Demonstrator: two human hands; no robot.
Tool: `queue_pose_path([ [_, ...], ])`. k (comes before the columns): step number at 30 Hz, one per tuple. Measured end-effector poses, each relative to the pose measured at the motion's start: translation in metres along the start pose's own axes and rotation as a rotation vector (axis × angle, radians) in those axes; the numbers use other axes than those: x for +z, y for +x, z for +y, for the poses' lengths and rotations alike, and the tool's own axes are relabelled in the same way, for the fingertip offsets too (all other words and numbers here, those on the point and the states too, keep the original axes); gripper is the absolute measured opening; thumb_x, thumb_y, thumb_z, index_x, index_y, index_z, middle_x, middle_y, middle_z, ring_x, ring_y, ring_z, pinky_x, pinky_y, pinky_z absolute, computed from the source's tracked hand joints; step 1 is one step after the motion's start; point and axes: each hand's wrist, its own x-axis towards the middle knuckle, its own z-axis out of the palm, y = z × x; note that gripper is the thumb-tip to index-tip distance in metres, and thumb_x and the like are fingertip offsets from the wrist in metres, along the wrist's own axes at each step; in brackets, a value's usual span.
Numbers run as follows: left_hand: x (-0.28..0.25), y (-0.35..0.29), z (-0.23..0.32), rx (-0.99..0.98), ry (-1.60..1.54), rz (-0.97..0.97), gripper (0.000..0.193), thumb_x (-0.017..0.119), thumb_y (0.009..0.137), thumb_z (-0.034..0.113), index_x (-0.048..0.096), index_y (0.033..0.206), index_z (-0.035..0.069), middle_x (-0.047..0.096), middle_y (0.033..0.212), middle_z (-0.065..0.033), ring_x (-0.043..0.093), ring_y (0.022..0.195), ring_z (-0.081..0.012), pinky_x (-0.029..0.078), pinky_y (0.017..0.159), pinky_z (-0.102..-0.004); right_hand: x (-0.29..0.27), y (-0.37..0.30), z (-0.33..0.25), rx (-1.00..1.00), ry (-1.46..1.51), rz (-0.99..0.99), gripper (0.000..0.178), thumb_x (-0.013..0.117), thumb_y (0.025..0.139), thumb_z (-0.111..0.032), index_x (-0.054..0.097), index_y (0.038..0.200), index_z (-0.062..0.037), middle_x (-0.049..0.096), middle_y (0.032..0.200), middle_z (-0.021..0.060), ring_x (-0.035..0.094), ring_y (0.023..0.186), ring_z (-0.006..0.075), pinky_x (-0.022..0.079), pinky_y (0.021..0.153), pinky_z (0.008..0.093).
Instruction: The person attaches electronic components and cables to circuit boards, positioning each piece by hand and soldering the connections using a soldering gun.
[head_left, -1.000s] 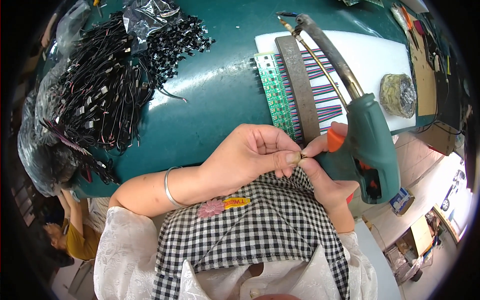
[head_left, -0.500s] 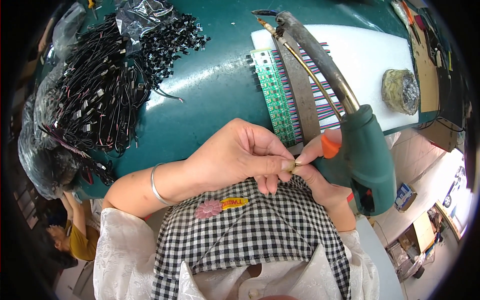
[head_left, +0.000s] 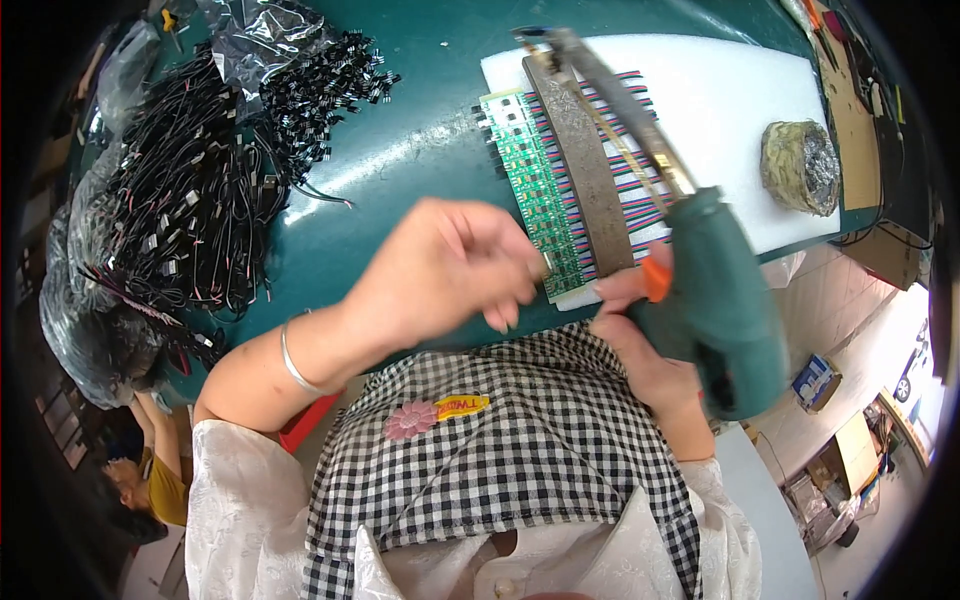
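The left hand (head_left: pixel 440 275), near the centre of the frame, is curled with its fingertips close together, too blurred to tell whether they pinch anything; the right hand (head_left: pixel 650 365), right of centre, is wrapped around a dark-green plastic pistol-shaped soldering gun (head_left: pixel 725 300). Beside the left fingertips lies a long green circuit-board panel (head_left: pixel 530 185), a brown-grey flat bar (head_left: pixel 590 165) crossing its red, blue and black wires (head_left: pixel 635 183). Careful work here likely means leaving that bar unbumped so the wires stay aligned, using a light fingertip touch, and keeping the gun's metal tip clear of skin, wires and the white foam sheet (head_left: pixel 740 110) beneath.
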Motion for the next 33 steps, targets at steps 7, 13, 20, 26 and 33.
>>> queue_pose_path([
  [7,-0.017,0.026,0.007,-0.102,-0.028,0.236,0.014,0.058,0.085,0.01,0.058,0.084,-0.004,0.062,0.071,-0.0086,0.061,0.056,-0.0145,0.053,0.052,-0.0236,-0.008,-0.015,-0.005,0.116,0.323,0.456,0.059,0.073,0.071,-0.009,0.04,0.117,0.0069,0.057,0.07,0.0114,0.053,0.057,0.0147,0.044,0.054,0.0224],
  [13,-0.019,0.027,0.006,-0.051,-0.034,0.227,0.017,0.056,0.086,0.01,0.057,0.086,-0.007,0.061,0.074,-0.0125,0.063,0.059,-0.0178,0.054,0.054,-0.0252,-0.009,-0.036,0.004,0.175,0.407,0.436,0.059,0.075,0.07,-0.012,0.042,0.117,0.0047,0.056,0.067,0.0105,0.052,0.055,0.0155,0.043,0.051,0.0228],
  [20,-0.019,0.029,0.008,-0.085,-0.013,0.253,0.018,0.057,0.086,0.01,0.056,0.085,-0.007,0.061,0.074,-0.0127,0.063,0.06,-0.0182,0.054,0.054,-0.0254,-0.012,-0.048,0.01,0.226,0.409,0.422,0.058,0.074,0.071,-0.013,0.043,0.117,0.0034,0.055,0.064,0.009,0.051,0.053,0.0153,0.043,0.049,0.023],
  [26,-0.026,0.035,0.02,-0.164,0.089,0.184,0.017,0.059,0.085,0.013,0.057,0.083,-0.004,0.062,0.071,-0.0102,0.063,0.058,-0.0164,0.054,0.053,-0.0238,-0.017,-0.054,0.005,0.294,0.444,0.358,0.062,0.075,0.07,-0.014,0.042,0.119,0.0042,0.054,0.062,0.008,0.051,0.054,0.0158,0.044,0.05,0.0245],
  [33,-0.031,0.035,0.02,-0.192,0.104,0.143,0.016,0.06,0.084,0.012,0.057,0.081,-0.003,0.062,0.069,-0.0096,0.063,0.058,-0.016,0.054,0.052,-0.0231,-0.019,-0.062,0.017,0.341,0.514,0.258,0.06,0.075,0.07,-0.014,0.044,0.117,0.0054,0.052,0.064,0.0076,0.051,0.053,0.0159,0.044,0.049,0.0258],
])
